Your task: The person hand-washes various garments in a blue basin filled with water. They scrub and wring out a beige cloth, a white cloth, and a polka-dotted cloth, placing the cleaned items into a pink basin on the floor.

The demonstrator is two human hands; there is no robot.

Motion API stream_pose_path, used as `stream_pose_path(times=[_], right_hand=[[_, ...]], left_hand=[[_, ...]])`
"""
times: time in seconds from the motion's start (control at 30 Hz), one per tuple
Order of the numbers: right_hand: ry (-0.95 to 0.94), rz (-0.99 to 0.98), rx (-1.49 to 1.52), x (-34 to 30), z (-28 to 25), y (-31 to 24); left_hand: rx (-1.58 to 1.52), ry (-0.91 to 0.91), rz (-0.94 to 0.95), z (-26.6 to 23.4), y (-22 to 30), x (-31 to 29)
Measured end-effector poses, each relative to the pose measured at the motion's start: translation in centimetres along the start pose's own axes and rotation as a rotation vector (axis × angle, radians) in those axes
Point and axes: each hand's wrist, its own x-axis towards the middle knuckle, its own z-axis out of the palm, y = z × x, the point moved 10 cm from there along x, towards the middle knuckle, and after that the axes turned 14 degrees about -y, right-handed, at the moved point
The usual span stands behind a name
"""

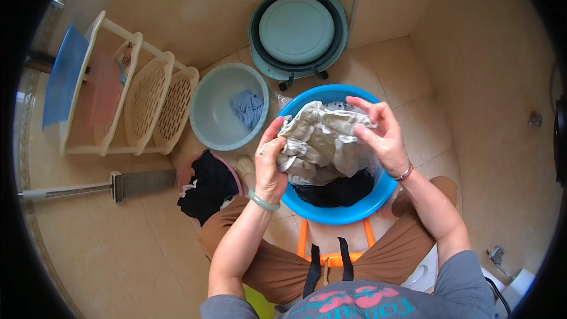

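Between my hands I hold up a pale beige garment, bunched and crumpled, over a bright blue basin. My left hand grips its left edge, fingers curled into the cloth. On the other side, my right hand pinches the garment's upper right edge between thumb and fingers. Inside the basin a black cloth lies below the garment, and a white patterned piece shows at the far rim. Much of the basin's inside is hidden by the garment.
A pale green basin with a blue cloth stands to the left. Nearer, a pink basin holds black clothing. Folding tubs lean at the back wall. A cream shelf rack and a flat mop are left.
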Motion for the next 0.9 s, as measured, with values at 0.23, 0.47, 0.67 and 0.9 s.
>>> stream_pose_path(times=[0.23, 0.47, 0.67, 0.9], right_hand=[[-0.195, 0.222, 0.372, -1.0, 4.0, 4.6], [0.006, 0.184, -0.017, -1.9, 1.3, 3.9], [-0.008, 0.091, -0.455, -2.5, 3.6, 1.6], [-0.274, -0.113, -0.976, 0.4, 4.1, -5.5]], left_hand=[[0.270, -0.115, 0.068, 4.0, -0.3, 0.7], [0.568, -0.365, 0.267, 8.4, -0.5, -0.5], [0.497, -0.255, 0.145, 6.5, -0.8, 0.1], [0.696, -0.317, 0.169, 7.6, 1.6, 1.1]])
